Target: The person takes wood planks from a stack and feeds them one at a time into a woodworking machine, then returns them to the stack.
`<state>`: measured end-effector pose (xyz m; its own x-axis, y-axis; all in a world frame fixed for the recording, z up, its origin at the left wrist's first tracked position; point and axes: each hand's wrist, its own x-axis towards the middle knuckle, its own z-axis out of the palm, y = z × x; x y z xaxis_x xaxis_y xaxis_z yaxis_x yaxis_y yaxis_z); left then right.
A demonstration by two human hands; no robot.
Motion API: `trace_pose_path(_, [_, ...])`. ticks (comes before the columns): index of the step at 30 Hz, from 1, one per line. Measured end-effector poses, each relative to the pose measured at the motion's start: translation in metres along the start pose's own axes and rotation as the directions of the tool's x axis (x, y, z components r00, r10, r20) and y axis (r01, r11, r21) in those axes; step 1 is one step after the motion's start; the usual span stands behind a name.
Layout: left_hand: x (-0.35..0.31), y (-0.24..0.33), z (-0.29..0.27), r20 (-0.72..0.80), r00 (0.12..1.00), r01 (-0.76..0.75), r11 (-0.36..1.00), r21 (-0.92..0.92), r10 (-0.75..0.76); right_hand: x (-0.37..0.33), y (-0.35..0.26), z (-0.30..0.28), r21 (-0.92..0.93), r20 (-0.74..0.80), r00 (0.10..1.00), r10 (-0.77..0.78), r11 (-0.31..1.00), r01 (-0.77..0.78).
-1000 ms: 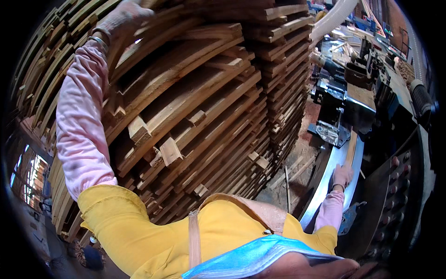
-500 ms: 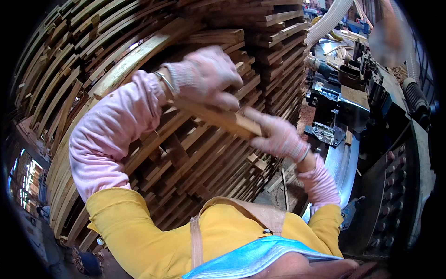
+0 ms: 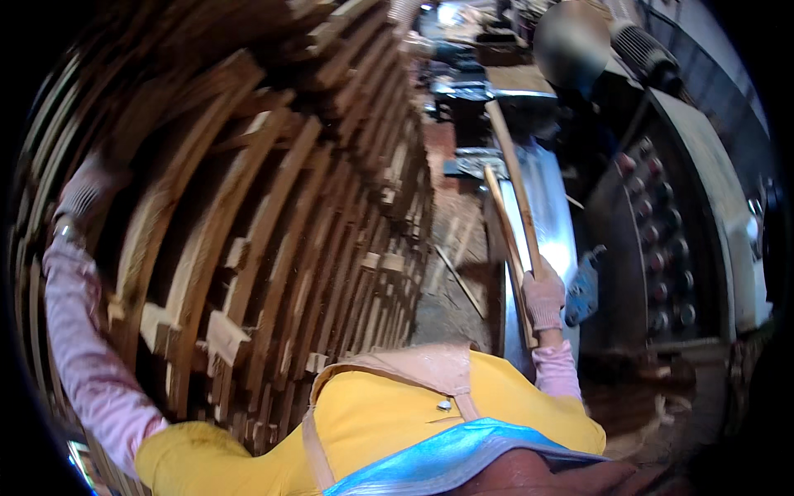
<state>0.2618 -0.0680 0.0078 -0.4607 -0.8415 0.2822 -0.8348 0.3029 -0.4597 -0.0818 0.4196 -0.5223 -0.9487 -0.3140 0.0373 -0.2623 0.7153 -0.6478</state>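
My right hand, in a pale pink knit glove, is closed round the near end of a wooden strip. This strip points away from me along the shiny metal bed of a machine. A second wooden strip runs beside it on the left, along the bed's edge. Far out to the left, my gloved left hand reaches to the stacked timber. Its fingers are blurred and lost in shadow, so whether they grip a board is unclear.
Stacked boards fill the left side, with several ends jutting towards me. A dark panel with rows of round buttons stands right of the bed. Beyond the bed are machine parts and a motor. A thin stick lies on the floor between stack and machine.
Both hands were together on a wooden piece before the stack. Now they are far apart: the right holds a strip over the machine bed, the left reaches into the stack. My view has turned.
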Motion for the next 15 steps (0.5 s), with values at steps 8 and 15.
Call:
trace_pose_path(8, [0.010, 0.010, 0.025, -0.096, 0.991, 0.099, 0.995, 0.005, -0.099, -0.033, 0.023, 0.006, -0.444, -0.005, 0.933, 0.360, 0.835, -0.325])
trace_pose_path(15, [-0.008, 0.029, -0.004, -0.049, 0.999, -0.018, 0.944, -0.331, 0.002, -0.034, 0.005, 0.012, -0.443, -0.009, 0.953, 0.304, 0.853, -0.276])
